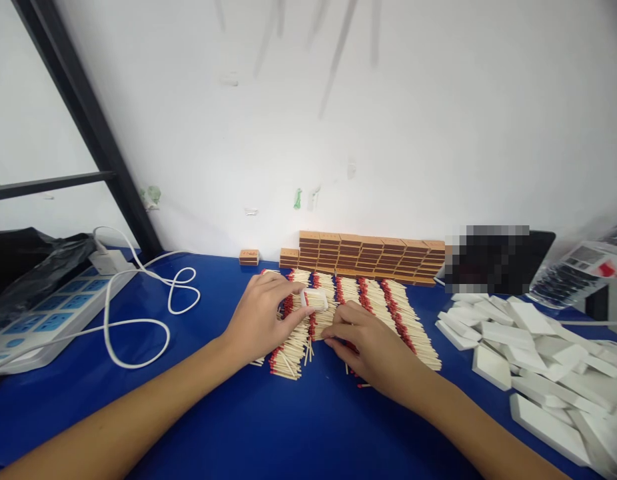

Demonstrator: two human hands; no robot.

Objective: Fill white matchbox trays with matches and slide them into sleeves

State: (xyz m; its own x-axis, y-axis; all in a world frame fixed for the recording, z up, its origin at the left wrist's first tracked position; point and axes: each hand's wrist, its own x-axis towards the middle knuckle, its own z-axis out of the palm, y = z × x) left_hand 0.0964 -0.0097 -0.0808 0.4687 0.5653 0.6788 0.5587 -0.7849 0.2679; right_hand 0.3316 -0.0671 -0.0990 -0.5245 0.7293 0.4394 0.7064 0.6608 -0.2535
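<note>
A blue surface (313,427) is supporting all items. A pile of white trays (533,353) is occupying the right side. Rows of matches (348,293) with red heads are lying across the centre. A stack of matchboxes (371,259) is standing along the far edge, behind the rows. A white power strip (53,320) is lying at the left, near a looping white cable (108,313). The left hand (261,310) is clamping a tray between thumb and fingers. The right hand (368,337) is resting apart from it, fingers bent at the near ends of the rows; whether it is gripping matches cannot be determined. One separate matchbox (249,257) is sitting far left of the stack. The held tray (314,291) is containing matches above the rows.
</note>
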